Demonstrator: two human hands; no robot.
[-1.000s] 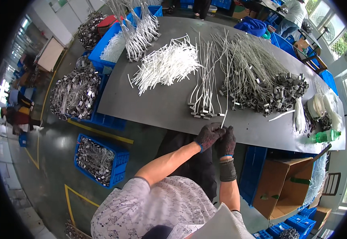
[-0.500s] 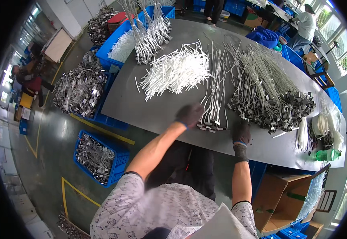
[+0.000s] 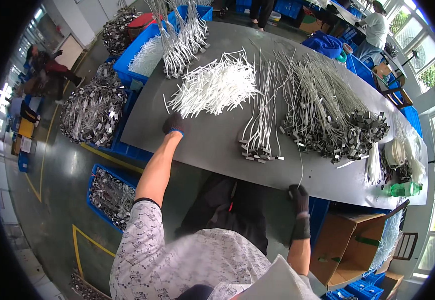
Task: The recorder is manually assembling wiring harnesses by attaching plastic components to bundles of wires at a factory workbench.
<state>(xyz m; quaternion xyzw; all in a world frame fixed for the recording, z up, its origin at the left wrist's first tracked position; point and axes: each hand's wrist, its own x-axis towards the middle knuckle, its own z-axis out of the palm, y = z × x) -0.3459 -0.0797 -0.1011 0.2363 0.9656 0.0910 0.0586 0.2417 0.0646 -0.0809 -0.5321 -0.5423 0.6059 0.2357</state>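
My left hand (image 3: 175,124), in a dark glove, is at the near-left edge of a heap of short white tubes (image 3: 215,86); its fingers are too dark to make out. My right hand (image 3: 299,196), gloved too, is at the table's near edge, closed on the end of a thin cable (image 3: 301,167). That cable stretches back toward a large bundle of grey cables (image 3: 325,95) with dark connectors (image 3: 362,135) at their near ends. Between heap and bundle lies a smaller row of white-sleeved cables (image 3: 261,122), connectors toward me.
Hanging cable bunches (image 3: 177,55) stand at the table's far left beside a blue bin (image 3: 122,65). Crates of cables (image 3: 93,112) are on the floor at left. A green bottle (image 3: 406,189) lies far right, above an open cardboard box (image 3: 345,245). Other people are in the background.
My left hand has moved left from the small cable row to the tube heap. My right hand has drawn back to the table's edge, with a cable now stretched out to it.
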